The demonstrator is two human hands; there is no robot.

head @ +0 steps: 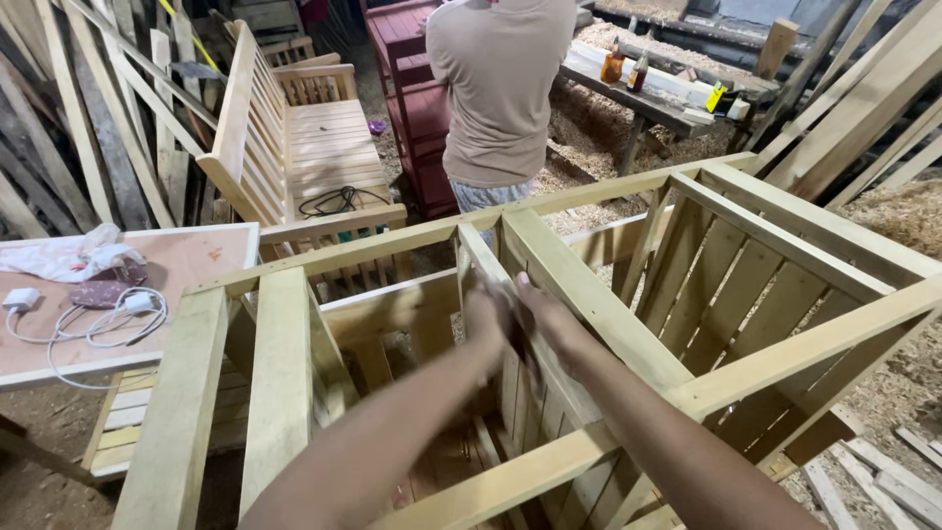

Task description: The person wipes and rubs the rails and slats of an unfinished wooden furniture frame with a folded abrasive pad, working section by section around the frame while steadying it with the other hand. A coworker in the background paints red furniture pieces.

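Head view: sawdust floor (pixel 888 378) under slatted wooden frame (pixel 589 294), bench (pixel 314 147) behind.

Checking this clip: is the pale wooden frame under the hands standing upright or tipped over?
Tipped: the wooden frame lies on its side, slats facing sideways; left hand and right hand meet on its middle rail.

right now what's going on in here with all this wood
A person is reaching both bare hands into an unfinished pale wooden frame. The left hand and right hand meet at a slanted inner rail; they are blurred, so whether they grip it is unclear. Another person stands beyond with their back turned. A finished wooden bench sits to the left, and a table with white cables is nearby.
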